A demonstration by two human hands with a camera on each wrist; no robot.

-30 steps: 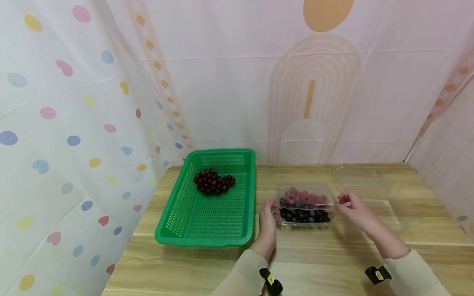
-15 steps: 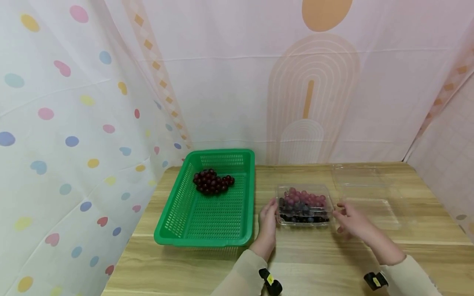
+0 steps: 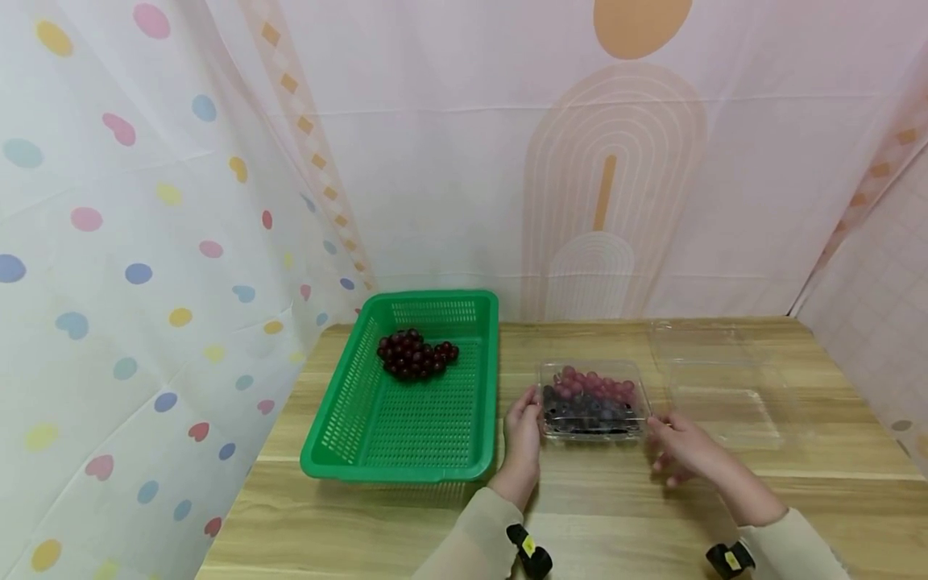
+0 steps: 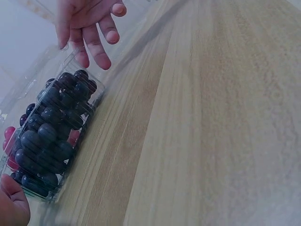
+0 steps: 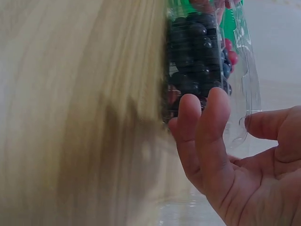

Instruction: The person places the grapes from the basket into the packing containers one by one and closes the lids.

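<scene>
A clear plastic clamshell box stands on the table, packed with black grapes in front and red grapes behind. Its transparent lid lies low over the fruit; whether it is latched cannot be seen. My left hand holds the box's left side, its thumb on the near corner in the left wrist view. At the right side, my right hand pinches the lid's edge. Its thumb touches the rim, while two other fingers curve up beside the box.
Left of the box sits a green plastic basket with a bunch of dark red grapes near its back. Another clear clamshell box lies unfolded to the right. A patterned curtain hangs behind the wooden table.
The lid has swung down toward me over the grapes. My right hand has moved slightly left and nearer to me along with it; the left hand keeps its place on the box.
</scene>
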